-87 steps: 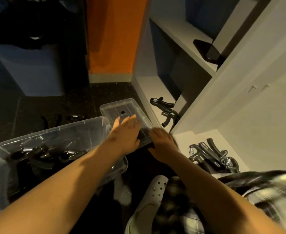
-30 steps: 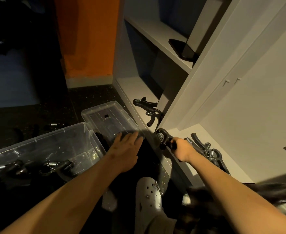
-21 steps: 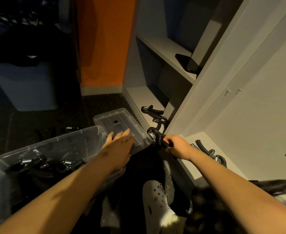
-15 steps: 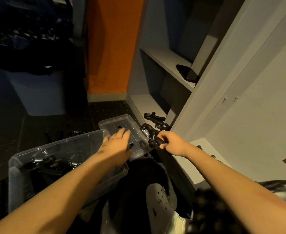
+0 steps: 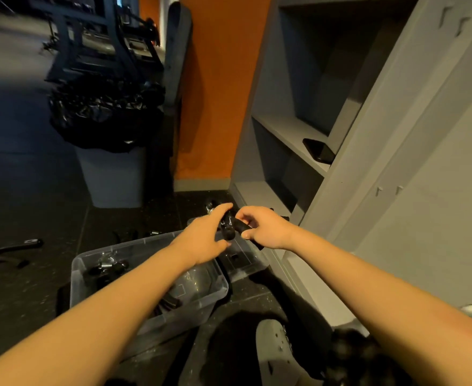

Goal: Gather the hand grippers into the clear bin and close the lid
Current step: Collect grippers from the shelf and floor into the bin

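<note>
The black hand gripper [image 5: 230, 227] is hanging in mid-air between both hands, over the spot where the clear bin [image 5: 74, 264] is meeting its lid [image 5: 253, 264] on the floor. The left hand [image 5: 201, 240] is curling over the gripper's upper end while the right hand [image 5: 268, 232] is pinching one padded handle. With two partial grips sharing one sprung tool, it is likely at risk of slipping during the handover. A fall onto the thin lid could crack it or send it skidding. The handles could also snap shut on a finger if squeezed unevenly. The gripper is looking matte and rubbery on its grips, with a metal coil partly hidden by the fingers. The bin is thin, glossy, see-through plastic with rounded corners and a flared rim, and other grippers [image 5: 109, 267] are lying tangled inside it. More loose grippers [image 5: 9, 247] are lying on the dark speckled floor near its left edge and may be getting overlooked. A perforated white clog [image 5: 276, 355] is sitting close to the bin's near corner, where a shifted foot could knock it.
</note>
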